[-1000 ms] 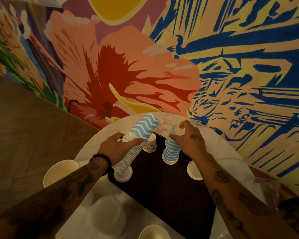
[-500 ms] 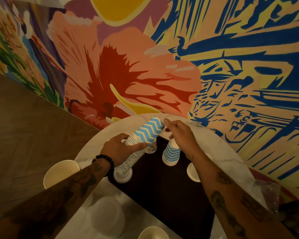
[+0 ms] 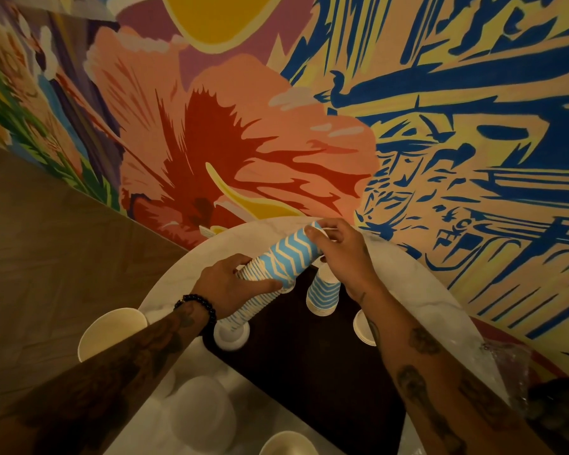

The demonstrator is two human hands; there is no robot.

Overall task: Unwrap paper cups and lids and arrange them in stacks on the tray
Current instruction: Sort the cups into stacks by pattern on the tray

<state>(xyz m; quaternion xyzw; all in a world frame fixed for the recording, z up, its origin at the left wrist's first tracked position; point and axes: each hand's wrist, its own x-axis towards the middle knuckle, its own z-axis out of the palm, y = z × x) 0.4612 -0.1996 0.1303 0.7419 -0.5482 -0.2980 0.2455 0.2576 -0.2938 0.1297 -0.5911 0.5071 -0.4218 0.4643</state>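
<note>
- A long stack of paper cups (image 3: 289,257), blue with cream zigzags, leans at a slant above the far-left part of a dark tray (image 3: 309,372). Its upper end points toward the wall. Its lower end meets a white round base (image 3: 231,334) at the tray's left corner, and I cannot tell whether that base is a lid or a cup rim.
- The left hand (image 3: 230,285) is wrapped around the middle of the stack, thumb along the near side. Its fingers curl behind the cups, out of sight.
- The right hand (image 3: 345,254) grips the topmost cup at its upper end, fingers curled over it, so most of that end is covered.
- A short stack of cups (image 3: 322,295), blue-striped, stands mouth down on the tray just right of the long stack. Its top is hidden behind the right hand.
- A pile of white lids (image 3: 362,328) sits at the tray's right edge, partly covered by the right forearm.
- The tray lies on a round, pale marble table (image 3: 440,310), whose near side is cut off by the frame.
- A black bead bracelet (image 3: 196,305) circles the left wrist.
- A cream bowl (image 3: 110,333) sits at the table's left edge. A second bowl (image 3: 288,443) is cut off at the bottom.
- Between the two bowls are pale translucent shapes (image 3: 204,412), too blurred to identify.
- Crumpled clear plastic wrap (image 3: 509,366) lies dimly at the table's right.
- A bright mural (image 3: 243,142) of a red flower and blue strokes fills the wall behind.
</note>
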